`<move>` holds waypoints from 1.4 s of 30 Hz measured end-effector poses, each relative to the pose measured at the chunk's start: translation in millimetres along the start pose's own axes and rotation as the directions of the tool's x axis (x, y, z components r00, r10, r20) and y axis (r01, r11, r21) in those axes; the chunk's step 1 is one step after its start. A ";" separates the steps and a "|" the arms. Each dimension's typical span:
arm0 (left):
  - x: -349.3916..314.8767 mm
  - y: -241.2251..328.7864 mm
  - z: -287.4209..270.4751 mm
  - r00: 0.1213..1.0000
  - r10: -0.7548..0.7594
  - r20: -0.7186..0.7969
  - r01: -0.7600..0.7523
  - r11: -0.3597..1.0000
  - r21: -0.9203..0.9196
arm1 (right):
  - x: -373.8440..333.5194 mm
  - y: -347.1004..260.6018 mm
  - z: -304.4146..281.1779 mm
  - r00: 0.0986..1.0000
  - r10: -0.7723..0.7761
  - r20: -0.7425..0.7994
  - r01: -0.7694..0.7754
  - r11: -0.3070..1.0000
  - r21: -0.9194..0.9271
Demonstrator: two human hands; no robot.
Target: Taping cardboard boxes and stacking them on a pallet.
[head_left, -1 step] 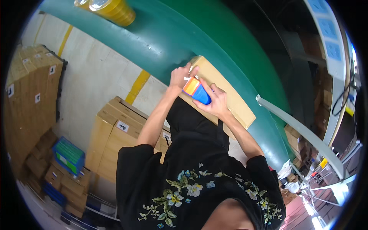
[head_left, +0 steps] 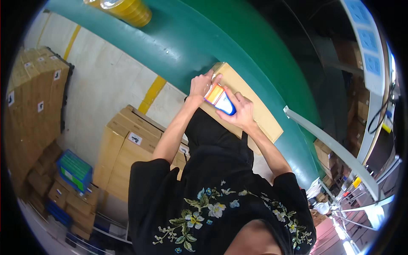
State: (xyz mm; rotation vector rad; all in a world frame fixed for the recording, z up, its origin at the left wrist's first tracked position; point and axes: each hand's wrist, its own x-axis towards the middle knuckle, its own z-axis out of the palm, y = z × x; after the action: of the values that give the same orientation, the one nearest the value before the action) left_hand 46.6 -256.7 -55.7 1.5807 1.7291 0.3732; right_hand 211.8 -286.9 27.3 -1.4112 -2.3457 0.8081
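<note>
My right hand [head_left: 241, 111] is closed around a blue-and-orange handheld device [head_left: 222, 101], whose upper face shows orange and bright white. Under it lies a long, flat brown cardboard box [head_left: 248, 95], set at a slant along the near edge of a green table. At the box's far left end rests my left hand [head_left: 200, 86], fingers stretched out along the edge. One of its fingertips lies close to the device's front end. The device's underside is hidden, so I cannot tell whether it touches the cardboard.
Yellow tape rolls [head_left: 129, 12] stand on the green table [head_left: 174, 49] at the far left. Large cartons [head_left: 121, 146] are on the floor to the left, with a blue crate [head_left: 75, 171] and a tall carton stack [head_left: 36, 93] beyond. A grey metal bar [head_left: 327, 140] rises at the right.
The device's upper face shows white where it was blue. Both hands stay nearly in place, with the device very slightly shifted to the right.
</note>
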 end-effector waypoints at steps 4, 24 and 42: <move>-30.3 -8.4 -6.0 0.992 -0.126 0.032 0.128 0.988 -0.091 | 12.7 -7.1 -3.1 0.993 0.104 0.049 -0.110 0.981 0.159; -69.5 -34.6 -45.7 0.886 -0.129 0.445 0.462 0.313 -0.830 | -8.5 -10.9 14.0 0.993 0.115 0.030 -0.118 0.921 0.372; -41.5 -12.5 -43.5 0.990 -0.138 -0.022 0.105 0.837 -0.537 | -7.2 0.9 21.2 0.980 0.162 -0.112 -0.126 0.953 0.274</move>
State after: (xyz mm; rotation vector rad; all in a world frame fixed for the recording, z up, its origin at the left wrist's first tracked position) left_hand 5.8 -286.7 -21.0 1.0548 1.5739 0.7728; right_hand 205.2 -299.6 10.0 -1.4815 -1.9670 0.9937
